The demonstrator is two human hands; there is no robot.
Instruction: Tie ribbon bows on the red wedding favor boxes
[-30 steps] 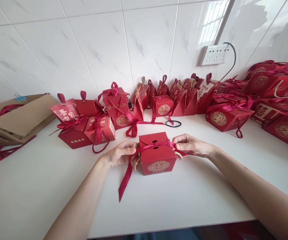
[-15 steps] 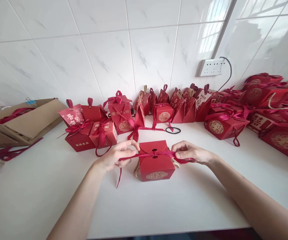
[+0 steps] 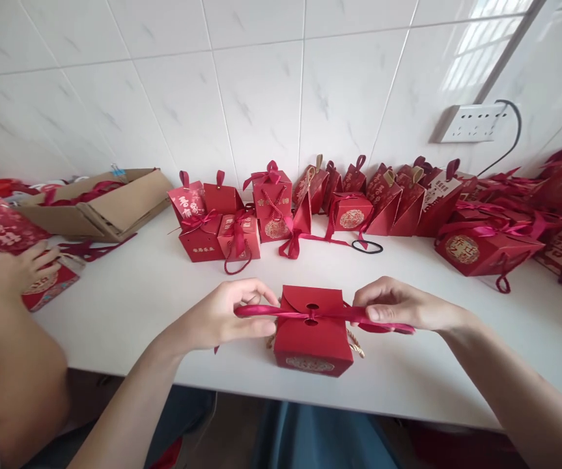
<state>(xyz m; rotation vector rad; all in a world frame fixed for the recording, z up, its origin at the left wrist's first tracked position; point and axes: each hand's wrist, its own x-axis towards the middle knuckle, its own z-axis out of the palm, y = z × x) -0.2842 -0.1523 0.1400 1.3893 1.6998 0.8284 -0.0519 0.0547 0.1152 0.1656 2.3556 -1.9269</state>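
A red gift box (image 3: 314,342) with a round gold emblem and rope handles stands near the table's front edge. A dark-pink ribbon (image 3: 293,313) is knotted through the round hole in its lid flaps. My left hand (image 3: 219,316) is beside the box, thumb and index finger apart, with the ribbon's left end lying between them. On the other side, my right hand (image 3: 400,306) pinches the ribbon's right part between thumb and fingers. The right tail hangs loose below that hand.
Several finished red boxes (image 3: 200,244) and peaked boxes (image 3: 383,202) line the tiled wall; more are piled at right. A cardboard box (image 3: 114,202) holds ribbons. A black hair tie (image 3: 367,247) lies behind my box. Another person's hand (image 3: 12,277) is at left with a box.
The view has swung left and down, bringing another person's arm and the table's front edge into sight. My left thumb and index finger have parted around the ribbon; my right hand still pinches it.
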